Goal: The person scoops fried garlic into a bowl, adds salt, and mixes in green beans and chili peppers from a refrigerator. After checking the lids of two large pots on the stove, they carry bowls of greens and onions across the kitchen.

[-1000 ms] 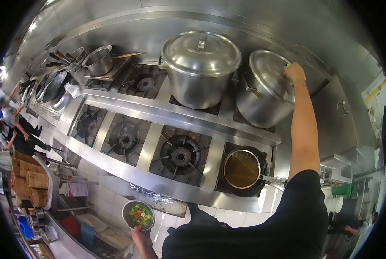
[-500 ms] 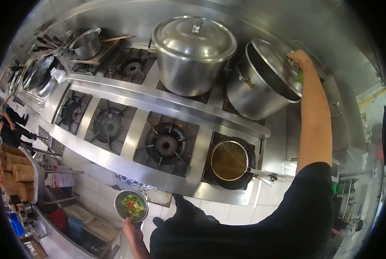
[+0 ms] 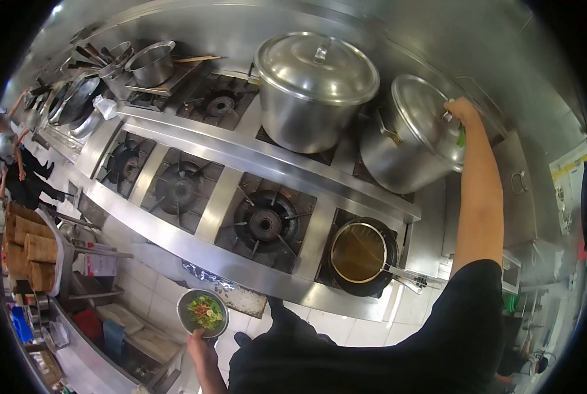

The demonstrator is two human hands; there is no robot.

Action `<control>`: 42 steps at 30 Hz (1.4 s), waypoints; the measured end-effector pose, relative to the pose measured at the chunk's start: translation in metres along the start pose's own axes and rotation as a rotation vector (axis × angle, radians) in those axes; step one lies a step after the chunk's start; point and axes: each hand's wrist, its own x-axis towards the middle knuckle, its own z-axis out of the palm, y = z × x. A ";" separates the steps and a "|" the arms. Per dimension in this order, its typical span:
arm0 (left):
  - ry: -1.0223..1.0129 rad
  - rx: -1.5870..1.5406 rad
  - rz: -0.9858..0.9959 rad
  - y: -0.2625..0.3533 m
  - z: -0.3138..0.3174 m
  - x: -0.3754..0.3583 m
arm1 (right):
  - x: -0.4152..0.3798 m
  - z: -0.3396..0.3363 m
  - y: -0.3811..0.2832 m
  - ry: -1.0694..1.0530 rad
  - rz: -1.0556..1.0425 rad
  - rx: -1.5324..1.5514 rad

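My left hand [image 3: 203, 348] is closed on the rim of a metal bowl [image 3: 184, 318], low in front of me. Chopped green leaves with red pieces [image 3: 205, 311] lie inside it. At the upper right, my right hand [image 3: 462, 111] grips the handle of a large metal pot lid [image 3: 424, 108]. The lid rests over the stockpot [image 3: 395, 157], with no dark gap visible along its near side. Something green [image 3: 462, 136] shows beneath my right hand; I cannot make out what it is.
Another lidded stockpot [image 3: 310, 115] stands to the left on the rear burners. A wok [image 3: 365, 289] with a strainer [image 3: 359, 251] over brownish liquid sits on the front right burner. Pots with utensils [image 3: 116, 79] stand far left. Two people [image 3: 18, 157] are at the left edge.
The lid in my right hand has come down over the stockpot, closing the dark gap. My view has shifted slightly, while my left hand still holds the bowl.
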 end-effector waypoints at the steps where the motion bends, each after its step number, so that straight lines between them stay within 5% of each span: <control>1: 0.010 0.018 -0.001 -0.002 -0.004 0.004 | -0.002 0.008 0.000 0.041 0.006 0.014; 15: 0.021 0.226 0.130 -0.007 -0.025 0.005 | -0.043 0.003 -0.077 0.160 -0.104 0.110; 28: 0.068 0.011 0.065 0.002 -0.015 -0.012 | -0.041 0.007 -0.171 0.089 -0.193 0.136; 36: -0.037 0.394 0.208 -0.022 -0.054 0.014 | -0.065 -0.016 -0.153 0.084 -0.175 0.182; 38: -0.008 0.635 0.299 -0.012 -0.041 -0.003 | -0.079 -0.036 -0.129 0.116 -0.092 0.152; 40: 0.051 1.197 0.527 -0.001 -0.028 -0.026 | -0.079 -0.049 -0.101 0.067 0.014 0.052; 42: 0.082 1.174 0.537 -0.007 -0.033 -0.021 | -0.038 -0.017 -0.060 0.221 0.017 0.106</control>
